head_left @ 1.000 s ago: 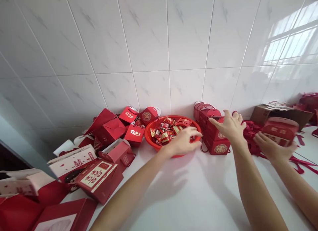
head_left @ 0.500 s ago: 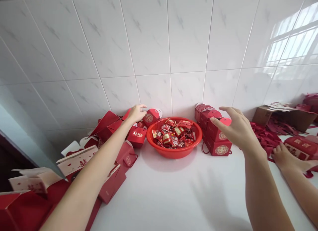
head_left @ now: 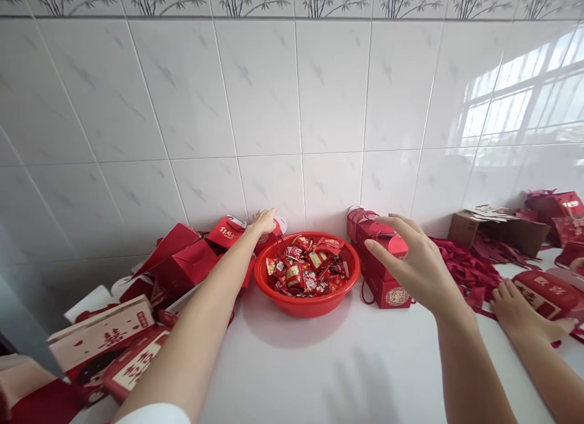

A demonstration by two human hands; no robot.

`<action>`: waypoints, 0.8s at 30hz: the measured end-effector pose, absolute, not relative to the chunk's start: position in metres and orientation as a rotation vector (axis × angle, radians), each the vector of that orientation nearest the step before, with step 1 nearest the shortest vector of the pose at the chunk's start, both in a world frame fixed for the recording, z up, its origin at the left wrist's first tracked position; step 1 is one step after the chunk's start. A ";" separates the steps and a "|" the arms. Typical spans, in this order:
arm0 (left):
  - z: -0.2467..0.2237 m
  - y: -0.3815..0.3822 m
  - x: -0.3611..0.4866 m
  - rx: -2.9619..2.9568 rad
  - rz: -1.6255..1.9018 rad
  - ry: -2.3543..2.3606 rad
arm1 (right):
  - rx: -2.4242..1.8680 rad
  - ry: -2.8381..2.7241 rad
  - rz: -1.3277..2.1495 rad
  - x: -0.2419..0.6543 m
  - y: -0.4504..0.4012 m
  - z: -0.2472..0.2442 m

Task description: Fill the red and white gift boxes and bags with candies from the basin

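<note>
My left hand [head_left: 263,222] is stretched out to the back, at a small red gift box [head_left: 274,234] with a round-topped lid near the wall. The hand covers much of that box, and its bent fingers are only partly visible; they look apart. Beside it stands a red plastic basket [head_left: 306,306] full of red-wrapped candies [head_left: 310,269]. My right hand [head_left: 422,266] hovers in front of stacked red gift boxes [head_left: 387,290] with gold emblems. Its thumb and fingers are spread, with nothing between them.
Red bags [head_left: 191,260] and opened pink-and-red cartons [head_left: 103,339] crowd the left side. To the right lie a heap of red ribbons [head_left: 469,272] and a brown cardboard box [head_left: 499,232]. Another person's hand [head_left: 520,308] rests by a red package [head_left: 545,293]. A tiled wall [head_left: 328,101] closes the back.
The view has tilted up, showing more of the wall. My left hand has moved right, over the small gift box by the basket. My right hand stays raised and spread near the stacked boxes.
</note>
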State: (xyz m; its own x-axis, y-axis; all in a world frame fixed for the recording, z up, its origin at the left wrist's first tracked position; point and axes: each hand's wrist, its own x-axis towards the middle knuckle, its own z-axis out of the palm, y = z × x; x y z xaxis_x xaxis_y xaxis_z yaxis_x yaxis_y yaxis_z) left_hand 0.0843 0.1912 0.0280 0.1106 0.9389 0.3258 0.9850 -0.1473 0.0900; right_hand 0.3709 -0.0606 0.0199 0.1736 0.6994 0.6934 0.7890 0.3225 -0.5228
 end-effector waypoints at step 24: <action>0.094 0.029 0.158 -2.960 -1.649 -0.813 | -1.309 -1.792 0.027 0.342 -0.061 0.019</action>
